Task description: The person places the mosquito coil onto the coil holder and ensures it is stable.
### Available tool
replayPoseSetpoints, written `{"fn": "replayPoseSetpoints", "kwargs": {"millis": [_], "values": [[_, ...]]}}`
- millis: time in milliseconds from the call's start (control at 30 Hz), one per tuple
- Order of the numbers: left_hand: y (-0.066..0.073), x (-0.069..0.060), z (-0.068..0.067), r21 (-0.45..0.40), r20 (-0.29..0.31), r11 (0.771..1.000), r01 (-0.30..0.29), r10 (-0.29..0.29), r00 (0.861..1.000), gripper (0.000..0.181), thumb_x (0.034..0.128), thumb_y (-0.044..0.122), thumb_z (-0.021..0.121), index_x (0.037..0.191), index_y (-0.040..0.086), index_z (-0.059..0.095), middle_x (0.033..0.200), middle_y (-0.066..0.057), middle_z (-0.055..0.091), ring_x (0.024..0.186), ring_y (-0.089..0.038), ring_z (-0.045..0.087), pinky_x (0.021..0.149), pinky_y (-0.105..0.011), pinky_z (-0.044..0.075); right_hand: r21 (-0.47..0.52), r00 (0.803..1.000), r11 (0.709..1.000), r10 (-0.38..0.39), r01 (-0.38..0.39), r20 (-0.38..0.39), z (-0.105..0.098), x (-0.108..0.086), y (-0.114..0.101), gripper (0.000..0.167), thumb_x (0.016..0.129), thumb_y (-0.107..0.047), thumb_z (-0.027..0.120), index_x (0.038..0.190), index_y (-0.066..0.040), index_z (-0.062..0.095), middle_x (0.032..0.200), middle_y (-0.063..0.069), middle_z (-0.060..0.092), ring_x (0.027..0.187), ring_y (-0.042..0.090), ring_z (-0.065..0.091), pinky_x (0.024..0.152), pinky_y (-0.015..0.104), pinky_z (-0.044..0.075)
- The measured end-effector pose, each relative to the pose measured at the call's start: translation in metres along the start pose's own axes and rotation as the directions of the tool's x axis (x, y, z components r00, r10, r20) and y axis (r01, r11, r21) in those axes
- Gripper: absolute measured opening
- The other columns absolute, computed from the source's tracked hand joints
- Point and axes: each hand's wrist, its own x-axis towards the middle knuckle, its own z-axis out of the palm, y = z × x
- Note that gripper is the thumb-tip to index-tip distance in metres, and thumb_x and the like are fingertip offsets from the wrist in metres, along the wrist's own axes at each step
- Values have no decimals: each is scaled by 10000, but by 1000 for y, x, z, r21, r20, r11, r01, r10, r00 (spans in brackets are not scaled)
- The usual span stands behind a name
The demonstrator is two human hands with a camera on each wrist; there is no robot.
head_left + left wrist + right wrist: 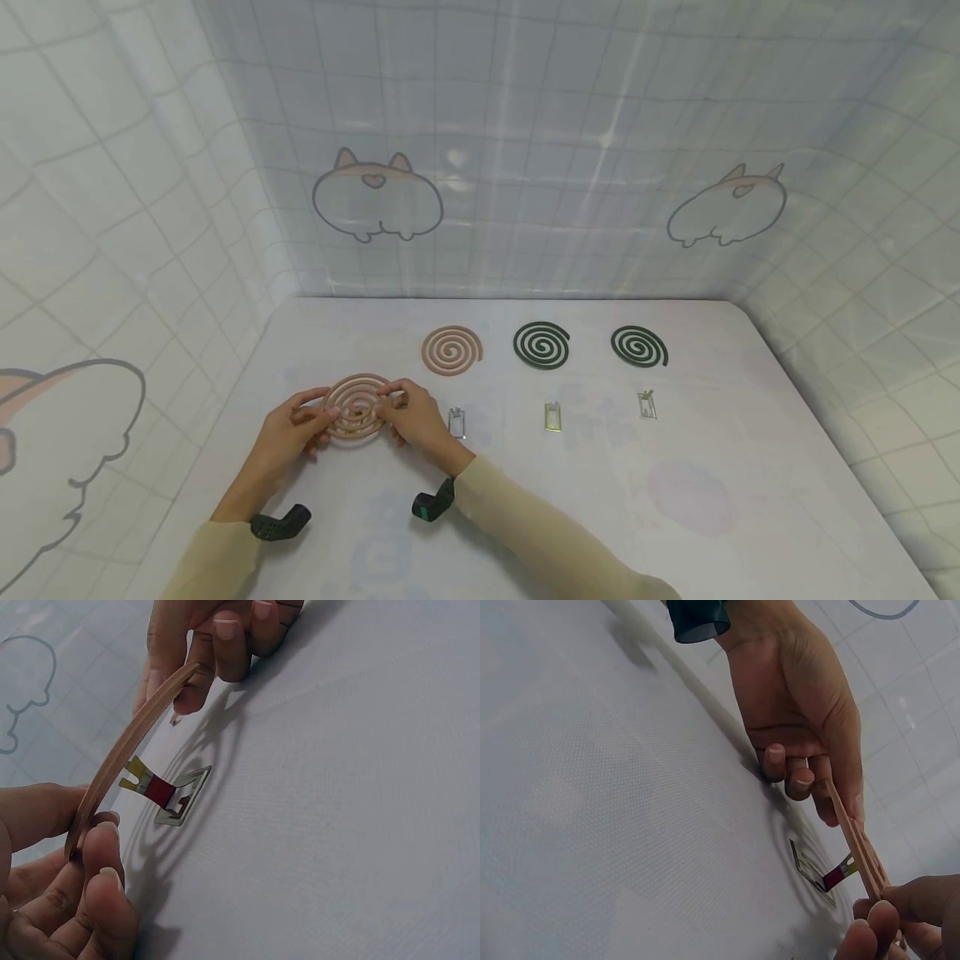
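Observation:
A brown mosquito coil (357, 408) is held between both hands at the left of the table. My left hand (287, 432) pinches its left rim between thumb and fingers; my right hand (416, 418) pinches the rim opposite. Edge-on in the left wrist view, the coil (124, 754) is raised off the surface. Under it stands a small metal coil stand (157, 791) with a red, yellow-tipped forked prong tilted up from a flat frame. The prong (835, 878) reaches the coil's underside in the right wrist view; whether they touch, I cannot tell.
Another brown coil (451, 351) and two dark green coils, one central (542, 345) and one farther right (638, 346), lie along the back. Nearer, in a row, sit a silver stand (455, 414), a gold stand (552, 429) and another silver stand (647, 405). Tiled-pattern curtains enclose the white table.

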Motion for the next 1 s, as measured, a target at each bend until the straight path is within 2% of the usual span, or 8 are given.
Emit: {"fn": "replayPoseSetpoints", "kwargs": {"millis": [367, 533, 833, 1000], "values": [[0, 2, -6, 12, -15, 1000, -4, 5, 1000, 650, 986, 292, 718, 1522, 56, 435, 918, -20, 708, 688, -147, 645, 535, -321, 560, 12, 1000, 1000, -16, 15, 5, 2, 1, -3, 217, 981, -139, 713, 1195, -162, 683, 787, -32, 632, 505, 139, 523, 424, 259, 443], [-1, 4, -6, 18, -4, 1000, 25, -25, 1000, 665, 989, 303, 712, 1533, 56, 420, 928, -7, 690, 700, -114, 645, 540, -301, 555, 7, 1000, 1000, 4, -4, 10, 2, 1, -2, 209, 974, -125, 719, 1177, -159, 682, 766, -23, 612, 495, 122, 506, 419, 253, 433], [1, 4, -4, 30, 1, 999, 16, -16, 1000, 661, 987, 305, 715, 1520, 47, 422, 924, -32, 687, 689, -115, 637, 519, -293, 542, -19, 1000, 1000, 6, -6, 26, 1, 3, -2, 219, 972, -117, 719, 1182, -163, 677, 714, 23, 598, 475, 125, 499, 408, 257, 440], [0, 6, -4, 32, 10, 999, 23, -23, 1000, 663, 984, 294, 720, 1515, 34, 419, 899, -37, 681, 670, -106, 627, 513, -289, 539, -65, 1000, 998, 3, -1, 30, 1, 5, -2, 213, 965, -114, 726, 1164, -180, 692, 706, 22, 611, 458, 123, 497, 398, 248, 444]]}}
